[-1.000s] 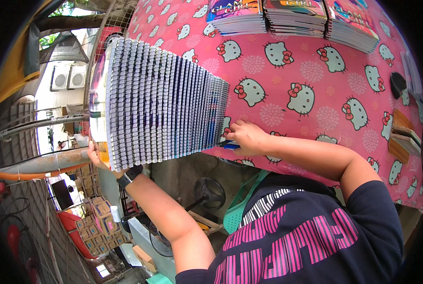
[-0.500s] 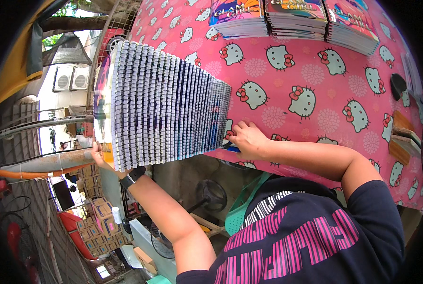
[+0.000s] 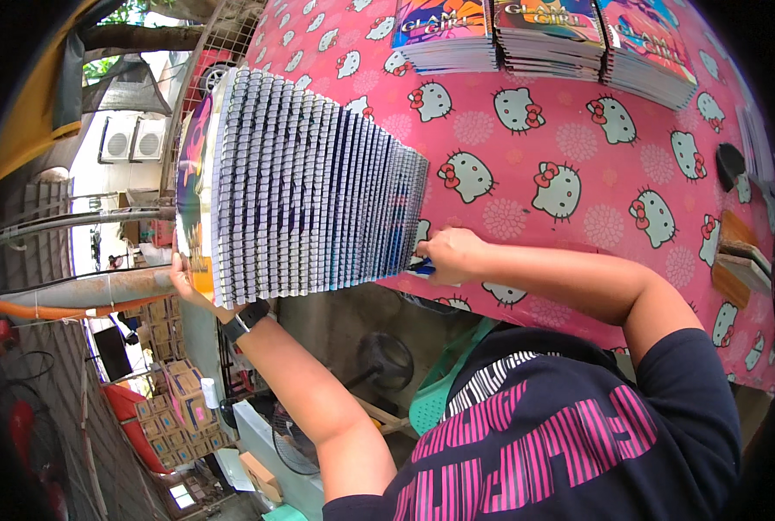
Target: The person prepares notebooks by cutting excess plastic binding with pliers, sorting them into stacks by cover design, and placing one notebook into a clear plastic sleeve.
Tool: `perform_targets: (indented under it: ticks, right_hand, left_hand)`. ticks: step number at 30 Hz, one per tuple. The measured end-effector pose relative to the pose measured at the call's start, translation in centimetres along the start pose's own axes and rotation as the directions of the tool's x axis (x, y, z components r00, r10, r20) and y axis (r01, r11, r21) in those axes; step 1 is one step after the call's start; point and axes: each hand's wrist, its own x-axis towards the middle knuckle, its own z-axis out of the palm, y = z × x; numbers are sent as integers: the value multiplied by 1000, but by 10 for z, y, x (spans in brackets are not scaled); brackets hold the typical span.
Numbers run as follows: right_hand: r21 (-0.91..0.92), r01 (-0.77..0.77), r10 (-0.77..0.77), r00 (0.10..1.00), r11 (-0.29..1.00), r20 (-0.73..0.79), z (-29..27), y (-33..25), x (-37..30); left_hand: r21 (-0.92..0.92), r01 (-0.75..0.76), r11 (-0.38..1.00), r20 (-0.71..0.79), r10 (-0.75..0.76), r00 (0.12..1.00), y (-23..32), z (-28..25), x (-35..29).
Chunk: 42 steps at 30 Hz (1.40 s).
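Head view: a tall stack of spiral-bound notebooks (image 3: 309,191) is held at the near left edge of the pink counter (image 3: 535,234), wire-bound edges turned toward the camera. Fanned look noted; how much is real lean and how much lens bend cannot be told. A colourful cover shows at the stack's left end, where the left hand (image 3: 194,285) is placed against it. Thumb is seen at the cover's edge; the other digits are mostly hidden, so their spread cannot be told. A dark watch (image 3: 245,319) is worn on that wrist.

Right hand (image 3: 453,254) is set at the stack's lower right end, just beside it. Its fingers (image 3: 428,250) are curled inward, next to a blue edge (image 3: 421,269); whether that edge is gripped cannot be told.

Compared with half a second ago: right fingers are drawn in more, where they were stretched over the counter. Stack and surroundings are shifted slightly rightward together, so camera motion is likely included. Left-hand support is unchanged.

Writing: large, readable title lettering is printed on the top covers of the left pile (image 3: 444,35), middle pile (image 3: 551,35) and right pile (image 3: 648,48) at the far side. Pink striped block letters and smaller white ones are printed on the dark shirt (image 3: 509,369).
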Motion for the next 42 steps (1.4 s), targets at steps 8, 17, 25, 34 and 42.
perform_targets:
  ticks: [8,17,25,34,42]
  right_hand:
    - [-275,168,-269,882,947,-386,30,5,-11]
    - [370,-252,65,891,894,449,-24,15,42]
    - [-107,-13,17,999,994,36,-4,-13,1]
    - [-99,-211,85,718,972,-691,-3,60,-90]
    - [316,108,107,798,943,-593,-26,30,-100]
  left_hand:
    - [-101,105,989,99,-95,991,-1,-42,20]
    - [-10,11,1000,-25,-11,1000,3,8,0]
    - [-16,-1,1000,-48,0,999,-1,-2,2]
    - [-145,-68,987,43,75,996,-12,-7,1]
    - [-140,-238,961,-4,240,971,-11,9,3]
